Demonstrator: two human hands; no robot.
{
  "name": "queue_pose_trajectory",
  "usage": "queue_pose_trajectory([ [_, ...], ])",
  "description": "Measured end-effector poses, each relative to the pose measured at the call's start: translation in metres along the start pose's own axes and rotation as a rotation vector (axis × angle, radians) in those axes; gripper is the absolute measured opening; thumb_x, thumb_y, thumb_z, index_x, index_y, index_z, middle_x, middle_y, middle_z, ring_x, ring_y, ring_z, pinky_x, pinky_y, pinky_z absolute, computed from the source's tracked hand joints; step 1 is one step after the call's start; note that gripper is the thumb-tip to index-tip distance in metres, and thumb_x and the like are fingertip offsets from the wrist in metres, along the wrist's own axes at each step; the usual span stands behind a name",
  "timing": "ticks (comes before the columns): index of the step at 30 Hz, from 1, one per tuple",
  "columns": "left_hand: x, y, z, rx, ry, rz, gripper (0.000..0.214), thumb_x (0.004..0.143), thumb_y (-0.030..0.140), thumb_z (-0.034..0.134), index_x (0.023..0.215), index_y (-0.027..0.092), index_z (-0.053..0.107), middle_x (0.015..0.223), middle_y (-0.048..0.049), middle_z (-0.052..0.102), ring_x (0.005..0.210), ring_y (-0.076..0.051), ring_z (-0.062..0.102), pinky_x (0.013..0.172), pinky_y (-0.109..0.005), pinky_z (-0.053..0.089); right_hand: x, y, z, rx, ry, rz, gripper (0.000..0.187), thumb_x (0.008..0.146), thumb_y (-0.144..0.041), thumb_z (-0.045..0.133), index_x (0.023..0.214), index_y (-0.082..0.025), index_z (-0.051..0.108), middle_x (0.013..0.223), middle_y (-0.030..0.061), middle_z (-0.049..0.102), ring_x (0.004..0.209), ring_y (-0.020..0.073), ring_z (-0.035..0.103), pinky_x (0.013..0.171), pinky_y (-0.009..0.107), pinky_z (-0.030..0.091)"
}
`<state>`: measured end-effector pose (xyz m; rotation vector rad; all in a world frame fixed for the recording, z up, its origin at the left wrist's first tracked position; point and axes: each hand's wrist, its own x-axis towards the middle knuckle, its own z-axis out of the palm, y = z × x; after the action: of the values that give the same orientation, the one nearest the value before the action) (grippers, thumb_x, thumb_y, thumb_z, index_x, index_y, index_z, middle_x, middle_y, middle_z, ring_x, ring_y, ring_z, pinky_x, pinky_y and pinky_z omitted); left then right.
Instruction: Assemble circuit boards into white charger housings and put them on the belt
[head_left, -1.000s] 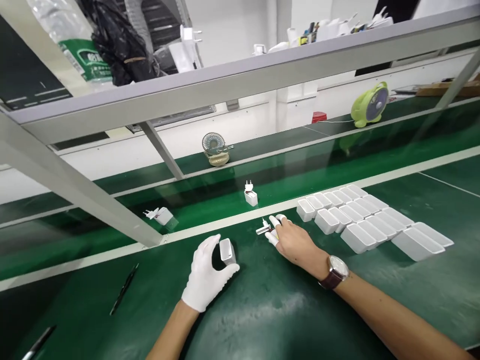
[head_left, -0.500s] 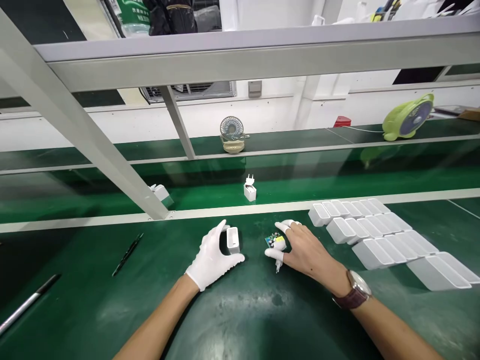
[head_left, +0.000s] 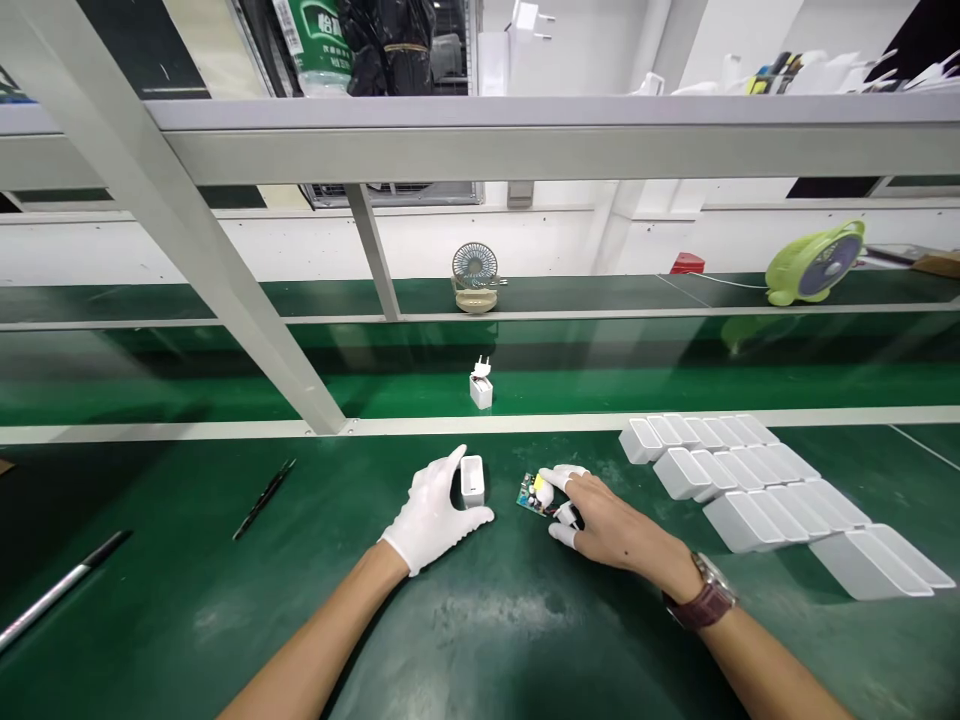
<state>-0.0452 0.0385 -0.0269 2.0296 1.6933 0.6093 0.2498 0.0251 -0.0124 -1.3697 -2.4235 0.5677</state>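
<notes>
A small white plastic charger housing (head_left: 472,482) stands on the green bench with its open end up. My left hand (head_left: 435,510), in a white glove, curves around it, thumb at the near side and forefinger at the far side. To its right is a small circuit board (head_left: 534,495) with a yellow-and-white transformer and a white plug piece (head_left: 566,515) beside it. White finger cots cover some fingertips of my right hand (head_left: 592,510). Its forefinger lies on the board's parts and its thumb is at the plug piece, closed on them.
Rows of white open housings (head_left: 742,480) stand at the right. Beyond the bench rail is another housing with a plug (head_left: 481,385). A dark pen (head_left: 264,500) and a silver-black rod (head_left: 64,590) lie left. A slanted frame post (head_left: 225,270) crosses the left side.
The circuit board has turned and shifted left relative to my right hand, and the plug piece has come up between thumb and fingers. My left hand stays around the housing; the view has tilted up.
</notes>
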Motion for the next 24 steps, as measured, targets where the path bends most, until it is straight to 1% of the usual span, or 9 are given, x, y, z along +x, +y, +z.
queue_pose_trajectory([
  [4,0.0,0.001,-0.001,0.01,0.024,0.006,0.088,0.073,0.046,0.077,0.15,0.03,0.038,0.137,-0.0115,0.057,0.13,-0.039,0.048,0.103,-0.056,0.042,0.004,0.005,0.013,0.024,0.103,-0.012,0.057,0.088,-0.022,0.063,0.142,-0.017,0.045,0.125,0.0135,0.062,0.123,0.03,0.057,0.102,0.048,0.05],
  [7,-0.001,0.005,-0.002,0.006,0.056,0.035,0.081,0.072,0.039,0.078,0.144,0.026,0.046,0.131,-0.0113,0.059,0.125,-0.036,0.053,0.104,-0.055,0.044,0.006,0.002,0.017,0.019,0.178,-0.087,0.059,0.084,-0.016,0.062,0.141,-0.017,0.046,0.119,0.013,0.06,0.115,0.0296,0.059,0.1,0.05,0.052],
  [9,-0.001,0.007,-0.003,-0.016,0.081,0.079,0.072,0.071,0.034,0.078,0.137,0.024,0.051,0.129,-0.0102,0.059,0.12,-0.033,0.057,0.103,-0.051,0.046,0.006,-0.003,0.016,0.056,0.204,-0.132,0.062,0.083,-0.011,0.058,0.142,-0.018,0.044,0.123,0.0138,0.055,0.107,0.0264,0.061,0.095,0.047,0.055],
  [11,-0.002,0.009,-0.003,-0.054,0.098,0.14,0.064,0.071,0.027,0.076,0.131,0.024,0.054,0.127,-0.0086,0.057,0.115,-0.028,0.06,0.102,-0.046,0.049,0.006,-0.008,0.014,0.132,0.21,-0.149,0.064,0.084,-0.007,0.053,0.145,-0.02,0.041,0.126,0.0139,0.052,0.091,0.02,0.064,0.083,0.039,0.06],
  [13,-0.004,0.011,-0.004,-0.086,0.106,0.191,0.061,0.07,0.021,0.075,0.128,0.024,0.055,0.124,-0.0075,0.056,0.111,-0.025,0.061,0.1,-0.043,0.051,0.006,-0.012,0.013,0.196,0.227,-0.165,0.065,0.086,-0.008,0.05,0.148,-0.023,0.037,0.127,0.0133,0.051,0.075,0.0145,0.062,0.072,0.034,0.061],
  [15,-0.005,0.012,-0.004,-0.093,0.112,0.21,0.061,0.07,0.019,0.074,0.128,0.025,0.055,0.122,-0.0071,0.055,0.11,-0.024,0.062,0.099,-0.042,0.052,0.006,-0.016,0.012,0.234,0.269,-0.169,0.066,0.089,-0.011,0.051,0.151,-0.025,0.034,0.126,0.0125,0.052,0.069,0.0131,0.061,0.068,0.033,0.062],
  [19,-0.007,0.012,-0.002,-0.074,0.131,0.252,0.066,0.071,0.018,0.074,0.132,0.026,0.052,0.124,-0.0081,0.053,0.11,-0.025,0.061,0.096,-0.042,0.054,0.004,-0.022,0.015,0.277,0.387,-0.184,0.059,0.09,-0.014,0.057,0.146,-0.025,0.041,0.127,0.0131,0.056,0.083,0.0187,0.067,0.071,0.035,0.063],
  [21,-0.008,0.012,-0.002,-0.071,0.147,0.335,0.067,0.073,0.017,0.073,0.135,0.027,0.05,0.125,-0.0089,0.054,0.114,-0.026,0.059,0.098,-0.043,0.053,0.002,-0.024,0.017,0.241,0.439,-0.253,0.059,0.09,-0.013,0.058,0.145,-0.025,0.043,0.134,0.0147,0.055,0.097,0.0227,0.067,0.074,0.036,0.063],
  [24,-0.008,0.013,-0.002,-0.063,0.161,0.484,0.067,0.076,0.016,0.071,0.137,0.028,0.047,0.126,-0.0091,0.057,0.118,-0.026,0.057,0.1,-0.045,0.052,0.001,-0.027,0.02,0.117,0.512,-0.395,0.067,0.088,-0.008,0.059,0.15,-0.024,0.039,0.138,0.0161,0.055,0.111,0.0262,0.063,0.085,0.042,0.061],
])
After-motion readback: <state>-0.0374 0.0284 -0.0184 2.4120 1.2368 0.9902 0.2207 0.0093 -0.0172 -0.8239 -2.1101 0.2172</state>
